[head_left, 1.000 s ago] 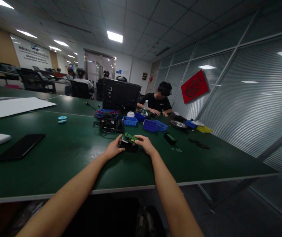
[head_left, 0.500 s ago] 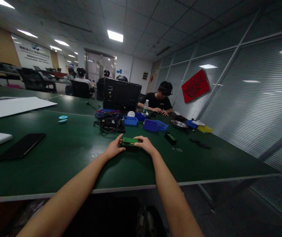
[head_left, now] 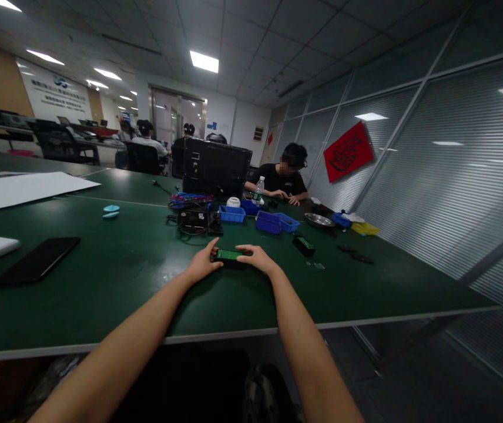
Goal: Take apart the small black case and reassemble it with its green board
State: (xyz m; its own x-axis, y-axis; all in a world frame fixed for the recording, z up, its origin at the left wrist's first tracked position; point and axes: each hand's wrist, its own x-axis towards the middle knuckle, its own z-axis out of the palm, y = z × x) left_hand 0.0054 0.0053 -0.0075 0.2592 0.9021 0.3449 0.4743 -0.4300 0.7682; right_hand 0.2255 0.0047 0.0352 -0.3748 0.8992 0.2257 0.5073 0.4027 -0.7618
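On the green tabletop in front of me lies a small black case (head_left: 232, 264) with a green circuit board (head_left: 228, 254) sitting down inside it. My left hand (head_left: 203, 262) grips the case's left end, thumb on the near side and fingers on the far side. At the other end, the fingers of my right hand (head_left: 255, 257) close over the right edge of the board and case. The fingertips partly cover both ends. A second black case (head_left: 303, 246), with a similar green board in it, rests farther right.
Blue bins (head_left: 232, 214), a black power adapter (head_left: 193, 221) with cables, and a monitor (head_left: 216, 169) stand beyond my hands. A metal dish (head_left: 319, 220) is at the right, a black phone-like slab (head_left: 37, 260) at the left. Across the table sits a person (head_left: 284, 173).
The circuit board has gone down from above the case to lie inside it. My right hand has moved slightly left and lower with it; my left hand stays at the case's left end.
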